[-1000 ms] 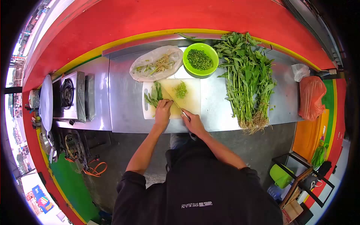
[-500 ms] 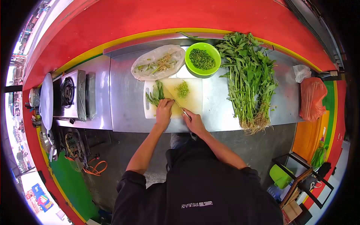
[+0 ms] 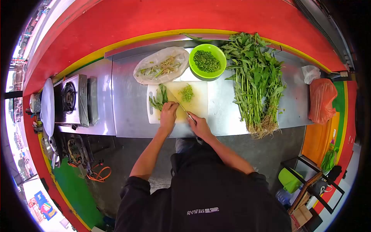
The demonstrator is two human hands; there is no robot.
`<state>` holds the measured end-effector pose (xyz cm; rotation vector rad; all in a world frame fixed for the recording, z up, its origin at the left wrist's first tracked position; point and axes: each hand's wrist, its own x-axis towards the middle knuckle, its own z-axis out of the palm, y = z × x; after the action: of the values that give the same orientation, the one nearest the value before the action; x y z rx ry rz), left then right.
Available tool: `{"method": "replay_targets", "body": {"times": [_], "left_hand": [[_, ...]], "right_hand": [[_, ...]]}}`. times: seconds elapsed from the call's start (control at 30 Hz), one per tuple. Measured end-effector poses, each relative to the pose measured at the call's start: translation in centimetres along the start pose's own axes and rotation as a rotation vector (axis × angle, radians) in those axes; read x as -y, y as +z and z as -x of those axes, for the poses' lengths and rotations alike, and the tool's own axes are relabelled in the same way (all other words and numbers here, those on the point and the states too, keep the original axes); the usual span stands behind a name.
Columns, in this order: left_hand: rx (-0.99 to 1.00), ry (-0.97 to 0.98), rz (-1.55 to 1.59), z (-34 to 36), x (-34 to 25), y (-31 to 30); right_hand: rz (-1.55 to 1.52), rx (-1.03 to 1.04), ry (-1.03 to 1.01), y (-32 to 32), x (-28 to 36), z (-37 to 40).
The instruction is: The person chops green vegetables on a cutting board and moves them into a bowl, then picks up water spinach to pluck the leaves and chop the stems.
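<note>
My left hand (image 3: 168,115) is closed on a small bunch of leafy greens (image 3: 159,98) lying on the white cutting board (image 3: 199,112). A kitchen knife (image 3: 183,108) is gripped by its handle in my right hand (image 3: 199,126). Its blade slants up and left across the board, right beside my left fingertips and the greens. To the right of the blade sits a small heap of chopped light-green stems (image 3: 186,93).
Behind the board are a plastic bag (image 3: 143,62) with root trimmings and a lime-green bowl (image 3: 220,69) of chopped greens. A big bundle of rooted leafy greens (image 3: 255,85) lies right. At left stands a gas stove (image 3: 82,100); far right hangs a red plastic bag (image 3: 322,101).
The camera view has shifted very slightly. Both hands, the knife and the greens keep nearly the same places on the board.
</note>
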<state>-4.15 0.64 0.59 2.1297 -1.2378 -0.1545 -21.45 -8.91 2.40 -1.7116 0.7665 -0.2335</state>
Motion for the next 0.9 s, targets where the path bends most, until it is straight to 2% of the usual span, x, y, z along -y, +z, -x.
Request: {"method": "replay_targets", "body": {"times": [0.07, 0.2, 0.27, 0.4, 0.47, 0.5, 0.57, 0.67, 0.9], "left_hand": [[-0.005, 0.007, 0.021, 0.0, 0.3, 0.1], [0.017, -0.025, -0.010, -0.1, -0.1, 0.0], [0.013, -0.015, -0.019, 0.1, 0.0, 0.0], [0.018, -0.029, -0.013, -0.2, -0.7, -0.6], [-0.011, -0.015, -0.006, -0.2, -0.5, -0.4], [-0.010, -0.016, -0.004, -0.2, -0.4, -0.3], [-0.024, 0.006, -0.022, -0.1, -0.2, -0.2], [0.001, 0.010, -0.039, -0.1, -0.3, -0.4], [-0.017, 0.031, -0.054, 0.0, -0.1, -0.2]], "right_hand": [[0.042, -0.014, -0.067, 0.5, -1.0, -0.5], [0.026, -0.004, -0.065, 0.7, -0.7, -1.1], [0.019, -0.101, -0.205, 1.2, -1.1, -1.1], [0.003, -0.009, -0.053, 0.2, 0.0, 0.0], [0.027, -0.100, -0.231, 0.7, -1.3, 0.1], [0.028, -0.099, -0.229, 0.4, -0.9, 0.1], [0.042, 0.038, -0.016, -0.2, -0.1, -0.1], [0.074, -0.007, -0.126, 0.4, -0.4, -0.9], [0.032, -0.018, -0.067, 0.5, -0.2, 0.0]]}}
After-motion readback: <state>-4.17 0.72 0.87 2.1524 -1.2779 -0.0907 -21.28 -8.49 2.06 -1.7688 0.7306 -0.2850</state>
